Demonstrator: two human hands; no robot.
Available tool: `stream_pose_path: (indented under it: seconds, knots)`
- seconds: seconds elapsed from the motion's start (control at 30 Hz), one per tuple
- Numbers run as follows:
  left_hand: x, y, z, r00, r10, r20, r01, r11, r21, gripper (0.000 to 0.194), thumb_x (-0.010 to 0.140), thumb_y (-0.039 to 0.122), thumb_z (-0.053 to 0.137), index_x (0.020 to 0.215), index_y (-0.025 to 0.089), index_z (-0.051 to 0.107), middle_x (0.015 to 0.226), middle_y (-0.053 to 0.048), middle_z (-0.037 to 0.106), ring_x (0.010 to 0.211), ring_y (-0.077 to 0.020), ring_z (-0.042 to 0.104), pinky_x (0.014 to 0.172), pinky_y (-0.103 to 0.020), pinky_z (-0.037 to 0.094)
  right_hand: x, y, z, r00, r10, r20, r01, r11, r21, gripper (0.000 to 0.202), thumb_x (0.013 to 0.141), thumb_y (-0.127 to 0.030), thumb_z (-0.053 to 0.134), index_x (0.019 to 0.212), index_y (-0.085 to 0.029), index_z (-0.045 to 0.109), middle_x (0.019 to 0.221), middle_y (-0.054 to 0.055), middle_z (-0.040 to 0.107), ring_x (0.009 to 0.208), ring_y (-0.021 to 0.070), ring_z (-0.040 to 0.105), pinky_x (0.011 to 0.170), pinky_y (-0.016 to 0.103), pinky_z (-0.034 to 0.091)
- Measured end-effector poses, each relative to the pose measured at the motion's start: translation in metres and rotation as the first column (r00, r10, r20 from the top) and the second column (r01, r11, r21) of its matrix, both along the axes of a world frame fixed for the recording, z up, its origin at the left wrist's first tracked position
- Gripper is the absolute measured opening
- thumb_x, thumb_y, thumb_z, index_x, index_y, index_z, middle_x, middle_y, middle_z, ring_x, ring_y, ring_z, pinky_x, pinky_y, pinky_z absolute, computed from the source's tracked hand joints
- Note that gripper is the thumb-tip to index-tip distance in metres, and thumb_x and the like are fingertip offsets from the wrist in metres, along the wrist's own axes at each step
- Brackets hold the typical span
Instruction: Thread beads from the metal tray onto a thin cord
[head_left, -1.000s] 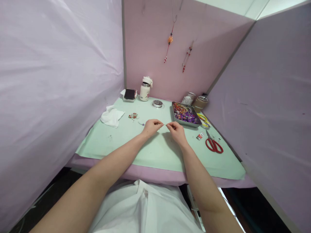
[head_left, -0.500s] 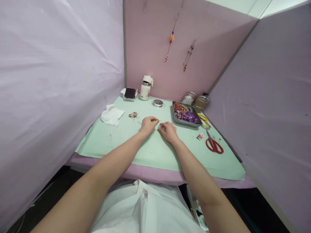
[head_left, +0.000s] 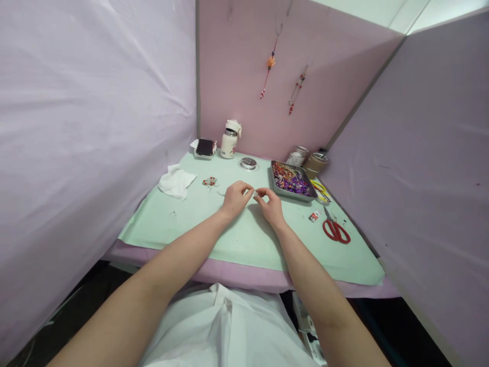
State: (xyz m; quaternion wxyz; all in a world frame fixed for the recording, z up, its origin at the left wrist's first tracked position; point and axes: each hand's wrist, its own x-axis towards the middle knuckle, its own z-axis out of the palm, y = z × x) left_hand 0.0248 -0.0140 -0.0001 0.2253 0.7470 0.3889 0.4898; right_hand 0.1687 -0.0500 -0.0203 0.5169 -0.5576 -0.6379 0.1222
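My left hand [head_left: 237,198] and my right hand [head_left: 269,204] meet fingertip to fingertip above the middle of the green-covered table [head_left: 214,239]. Both are closed in a pinch. Between the fingertips is a tiny pale piece [head_left: 255,193], too small to name, and I cannot tell which fingers bear it. A thin thread or wire end [head_left: 220,193] shows at the left of my left hand. Left of that lies a small cluster of red and clear beads [head_left: 210,181]. A round spool [head_left: 248,163] sits beyond my hands.
A metal tray [head_left: 293,195] of purple and orange beadwork stands right of my hands. Red-handled scissors [head_left: 336,230], a small red-and-white packet [head_left: 315,215] and yellow-handled pliers [head_left: 319,186] lie at the right. A white cloth [head_left: 176,182], a phone [head_left: 205,147], a bottle [head_left: 228,142] and jars [head_left: 316,164] line the edges.
My right hand has risen slightly and moved in towards the left one, so the fingertips now meet around the tiny piece. My left hand has shifted slightly right.
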Motion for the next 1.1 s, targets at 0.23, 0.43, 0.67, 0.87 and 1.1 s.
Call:
stream_pose_path:
  seconds: [0.23, 0.43, 0.67, 0.87, 1.1]
  knots:
    - [0.0013, -0.0013, -0.0022, 1.0, 0.01, -0.015, -0.008, 0.994, 0.11, 0.01, 0.077, 0.015, 0.058, 0.07, 0.018, 0.065, 0.062, 0.002, 0.051, 0.062, -0.011, 0.046, 0.063, -0.024, 0.037, 0.0023, -0.0005, -0.0005, 0.999, -0.038, -0.009, 0.038, 0.998, 0.054, 0.02, 0.076, -0.034, 0.061, 0.089, -0.02, 0.063, 0.084, 0.003, 0.065, 0.08, 0.0181, 0.057, 0.081, 0.033, 0.041]
    - [0.0015, -0.002, -0.004, 0.998, 0.014, -0.068, -0.003, 0.988, 0.156, 0.009, 0.078, 0.015, 0.058, 0.071, 0.018, 0.064, 0.065, 0.001, 0.053, 0.065, -0.0118, 0.05, 0.066, -0.025, 0.039, 0.0016, -0.0018, 0.0005, 0.993, -0.092, 0.073, 0.084, 0.99, 0.111, 0.016, 0.078, -0.034, 0.059, 0.087, -0.02, 0.063, 0.085, 0.004, 0.065, 0.08, 0.0189, 0.057, 0.08, 0.034, 0.041]
    - [0.0022, -0.0007, -0.006, 0.994, 0.02, -0.111, -0.001, 0.986, 0.164, 0.009, 0.078, 0.014, 0.057, 0.073, 0.017, 0.064, 0.067, 0.0, 0.056, 0.068, -0.0124, 0.053, 0.068, -0.025, 0.04, 0.001, -0.0038, 0.0013, 0.969, -0.159, 0.191, 0.131, 0.98, 0.149, 0.013, 0.08, -0.032, 0.058, 0.086, -0.021, 0.062, 0.085, 0.003, 0.066, 0.082, 0.0192, 0.057, 0.081, 0.035, 0.038]
    - [0.0023, -0.0013, -0.0071, 0.991, 0.018, -0.129, 0.005, 0.985, 0.172, 0.009, 0.078, 0.014, 0.057, 0.073, 0.017, 0.064, 0.068, 0.0, 0.057, 0.07, -0.0129, 0.053, 0.069, -0.026, 0.041, 0.0006, -0.0044, 0.0002, 0.961, -0.169, 0.219, 0.137, 0.979, 0.153, 0.012, 0.081, -0.031, 0.058, 0.086, -0.021, 0.062, 0.085, 0.003, 0.066, 0.082, 0.0189, 0.057, 0.082, 0.035, 0.037]
    - [0.003, -0.0024, -0.0072, 0.99, -0.003, -0.141, 0.027, 0.986, 0.167, 0.009, 0.079, 0.014, 0.057, 0.074, 0.017, 0.064, 0.068, 0.0, 0.055, 0.068, -0.0124, 0.052, 0.067, -0.025, 0.04, 0.0008, -0.005, 0.0006, 0.956, -0.183, 0.228, 0.149, 0.976, 0.157, 0.013, 0.081, -0.032, 0.057, 0.087, -0.021, 0.061, 0.087, 0.003, 0.066, 0.084, 0.0192, 0.057, 0.082, 0.036, 0.036]
